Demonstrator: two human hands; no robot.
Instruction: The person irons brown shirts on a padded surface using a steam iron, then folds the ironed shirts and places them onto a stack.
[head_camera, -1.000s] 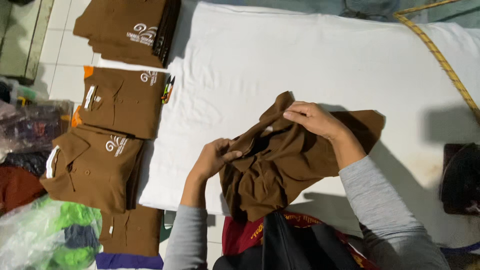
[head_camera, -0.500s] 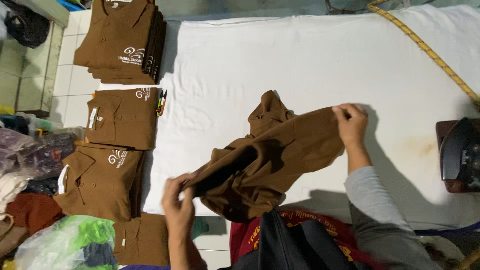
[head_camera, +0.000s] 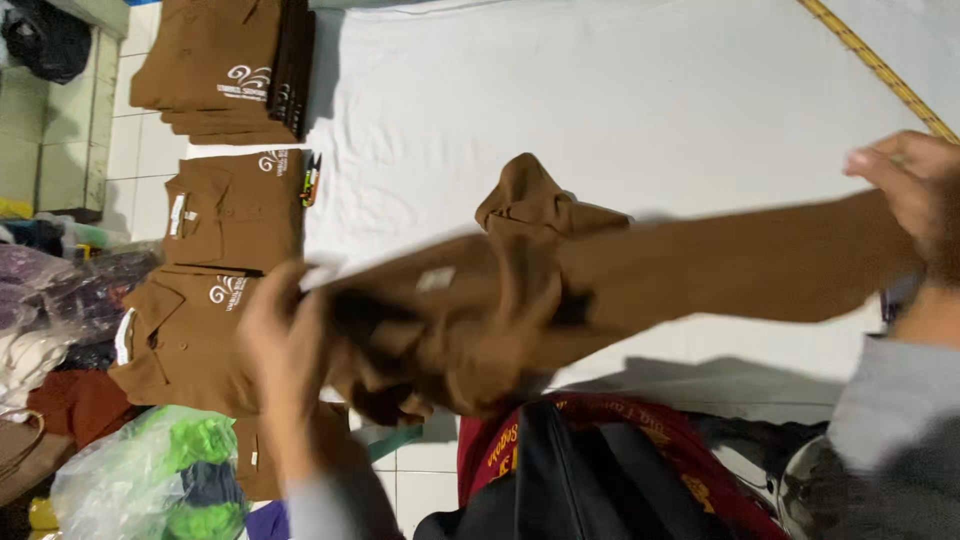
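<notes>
White cloth covers the table (head_camera: 640, 110) under your hands, with pale floor tiles showing along its left edge. You hold a brown shirt (head_camera: 560, 290) stretched above that cloth, near the close edge of the table. Your left hand (head_camera: 280, 335) is closed on the bunched end of the shirt at the left; it is blurred, so the exact grip is hard to read. Your right hand (head_camera: 910, 185) pinches the other end at the far right, fingers closed on the fabric, a grey sleeve (head_camera: 880, 420) below the wrist. The collar part of the shirt sticks up in the middle.

A yellow tape (head_camera: 870, 65) runs slantwise across the far right corner of the cloth. To the left lies a stack of folded brown shirts (head_camera: 215, 70), with two more folded brown shirts (head_camera: 235, 205) laid singly nearer you. Near the bottom sit a dark red garment (head_camera: 640, 440) and a clear bag with green cloth (head_camera: 150, 480).
</notes>
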